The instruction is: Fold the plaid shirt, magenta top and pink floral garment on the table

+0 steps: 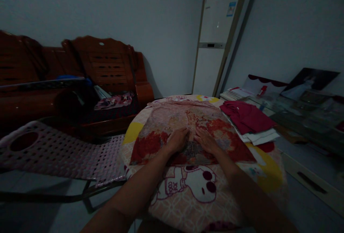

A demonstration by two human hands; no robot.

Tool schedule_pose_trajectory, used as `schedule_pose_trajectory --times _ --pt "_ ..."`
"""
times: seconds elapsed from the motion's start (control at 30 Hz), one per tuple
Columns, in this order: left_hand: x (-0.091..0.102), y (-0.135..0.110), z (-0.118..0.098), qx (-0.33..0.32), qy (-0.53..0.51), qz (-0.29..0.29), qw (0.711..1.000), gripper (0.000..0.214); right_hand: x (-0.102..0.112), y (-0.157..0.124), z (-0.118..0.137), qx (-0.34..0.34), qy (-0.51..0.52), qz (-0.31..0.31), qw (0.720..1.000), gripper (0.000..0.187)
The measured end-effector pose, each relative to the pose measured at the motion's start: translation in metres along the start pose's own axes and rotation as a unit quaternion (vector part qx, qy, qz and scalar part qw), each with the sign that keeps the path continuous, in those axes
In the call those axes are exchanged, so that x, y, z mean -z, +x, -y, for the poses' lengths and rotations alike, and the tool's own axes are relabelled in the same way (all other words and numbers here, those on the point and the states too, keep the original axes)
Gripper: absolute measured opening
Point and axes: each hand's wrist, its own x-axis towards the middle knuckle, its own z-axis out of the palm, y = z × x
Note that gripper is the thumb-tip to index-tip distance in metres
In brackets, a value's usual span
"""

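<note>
A red, pink and beige patterned garment (pixel 196 118) is spread out on the cloth-covered round table in front of me. My left hand (pixel 177 140) rests on the middle of the garment, fingers extended and slightly bent against the fabric. Close by on the right, my right hand (pixel 205 140) touches the same fabric with its fingers stretched out. The two hands are apart by a narrow gap, and neither visibly grips the cloth. To the right of the garment lies a pile with folded dark pink clothing (pixel 245 116) on top and white cloth (pixel 262 137) underneath.
The tablecloth (pixel 172 208) carries a cartoon dog print. At the left stand a woven lounge chair (pixel 80 156) and a wooden sofa (pixel 104 59). A tall air conditioner (pixel 212 29) is at the back. A glass-topped cabinet (pixel 301 113) with papers and a photo borders the right.
</note>
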Motion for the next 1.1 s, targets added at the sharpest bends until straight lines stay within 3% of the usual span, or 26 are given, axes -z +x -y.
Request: schedule_pose_trajectory --times 0.13,0.27,0.4,0.6,0.77,0.87,0.97,1.1 --pt "0.034 -0.006 0.046 0.135 0.037 -0.008 0.99 0.034 -0.001 -0.001 0.0 0.002 -0.003 -0.002 1.0 0.051" --pt "0.061 -0.023 0.093 0.319 0.097 -0.007 0.943 0.039 0.0 -0.002 0.002 0.017 -0.016 -0.012 1.0 0.049" --pt "0.069 -0.037 0.115 0.358 0.124 -0.003 0.925 0.04 0.001 -0.001 0.003 0.012 -0.018 -0.003 1.0 0.049" --pt "0.079 -0.052 0.122 0.423 0.097 -0.006 0.901 0.043 0.002 -0.001 0.004 0.004 -0.012 -0.003 1.0 0.05" --pt "0.085 -0.078 0.118 0.414 0.069 0.015 0.908 0.04 0.002 -0.001 0.005 0.007 -0.015 -0.002 1.0 0.049" --pt "0.087 -0.082 0.106 0.368 0.035 0.02 0.929 0.03 0.001 -0.001 0.005 0.007 -0.017 -0.006 1.0 0.05" --pt "0.086 -0.066 0.077 0.283 0.001 -0.007 0.959 0.018 0.001 -0.001 0.004 0.018 -0.016 -0.012 1.0 0.05" --pt "0.069 -0.034 0.024 0.146 -0.025 0.039 0.988 0.017 0.001 -0.002 0.005 0.014 -0.007 -0.021 1.0 0.048"
